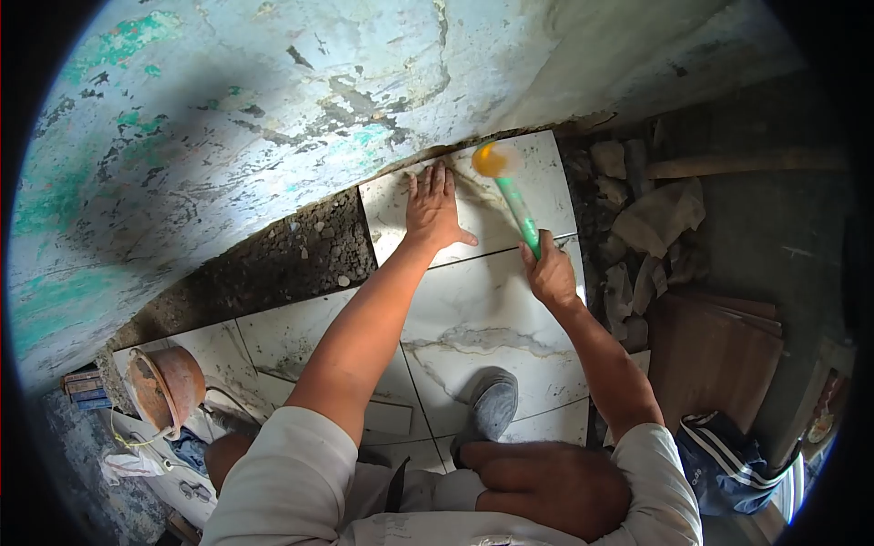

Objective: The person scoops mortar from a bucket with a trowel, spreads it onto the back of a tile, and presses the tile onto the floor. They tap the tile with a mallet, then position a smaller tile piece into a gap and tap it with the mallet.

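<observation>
Seating a floor tile, as judged. Left hand [435,214] lies flat, fingers spread open, pressing the tile [557,182]. Right hand [551,273], arm extended, has its fingers closed round the mallet [515,202], whose head is just beside the left fingertips. The next move likely calls for light, even taps.

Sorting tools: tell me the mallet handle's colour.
The mallet handle is green; head view.

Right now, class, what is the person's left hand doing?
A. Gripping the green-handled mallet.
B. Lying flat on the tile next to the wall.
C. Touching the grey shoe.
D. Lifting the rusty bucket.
B: the left hand is spread palm-down on the tile by the wall, while the right hand holds the mallet.
</observation>
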Motion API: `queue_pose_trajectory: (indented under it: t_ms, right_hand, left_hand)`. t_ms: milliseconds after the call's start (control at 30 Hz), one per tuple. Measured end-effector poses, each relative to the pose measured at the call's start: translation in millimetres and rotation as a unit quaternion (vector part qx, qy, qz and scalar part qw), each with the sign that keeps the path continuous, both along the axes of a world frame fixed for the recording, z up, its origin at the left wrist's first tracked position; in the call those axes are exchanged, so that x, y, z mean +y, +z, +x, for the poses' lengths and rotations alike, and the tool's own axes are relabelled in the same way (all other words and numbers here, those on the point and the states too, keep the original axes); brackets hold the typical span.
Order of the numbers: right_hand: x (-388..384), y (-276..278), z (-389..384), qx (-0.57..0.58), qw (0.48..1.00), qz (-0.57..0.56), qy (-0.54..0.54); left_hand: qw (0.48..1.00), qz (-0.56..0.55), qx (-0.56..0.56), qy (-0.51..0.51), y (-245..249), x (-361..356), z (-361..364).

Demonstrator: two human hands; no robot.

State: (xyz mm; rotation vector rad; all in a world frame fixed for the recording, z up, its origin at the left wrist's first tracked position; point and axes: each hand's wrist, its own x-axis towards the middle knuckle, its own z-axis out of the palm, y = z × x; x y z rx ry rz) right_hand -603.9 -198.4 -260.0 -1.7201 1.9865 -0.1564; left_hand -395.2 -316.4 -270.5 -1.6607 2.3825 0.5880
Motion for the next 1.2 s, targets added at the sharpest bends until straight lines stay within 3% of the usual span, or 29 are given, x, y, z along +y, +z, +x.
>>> queue_pose_trajectory:
  t_ms: [400, 500, 633, 767, 867, 900, 1000, 1067, 1133, 1200]
  right_hand:
    - [18, -8, -21, -0.018, 0.998, 0.007, -0.065]
    - [24, -5, -25, 0.013, 1.000, -0.024, -0.006]
    - [31, 23, -6, -0.039, 0.997, -0.051, -0.031]
    - [41, 8, 5, -0.006, 0.999, 0.035, 0.015]
    - [33, 27, 12, 0.008, 0.997, 0.044, 0.057]
    - [34, 34, 16, 0.017, 0.997, -0.012, 0.070]
    - [28, 50, 34, -0.037, 0.999, -0.023, 0.012]
    - [30, 29, 35, -0.040, 0.998, -0.048, 0.001]
    - [24, 8, 30, 0.012, 0.999, 0.024, 0.035]
    - [16, 4, 30, -0.005, 0.999, 0.009, 0.036]
  left_hand:
    - [1.000, 0.013, -0.021, -0.002, 3, 2, -1]
    - [1.000, 0.008, -0.029, -0.008, 5, 1, 0]
    - [0.997, 0.016, -0.052, -0.053, 7, 0, 17]
    - [0.995, -0.010, -0.050, -0.089, 3, 19, 48]
    - [0.994, -0.006, -0.066, -0.086, 9, 37, 64]
    - [0.996, -0.011, -0.047, -0.073, 8, 45, 69]
    - [0.998, -0.013, -0.026, -0.050, 2, 48, 76]
    - [0.999, -0.019, -0.007, -0.040, -2, 49, 79]
    - [0.999, -0.019, -0.002, -0.039, 1, 52, 79]
    - [0.999, -0.022, -0.003, -0.036, 2, 48, 81]
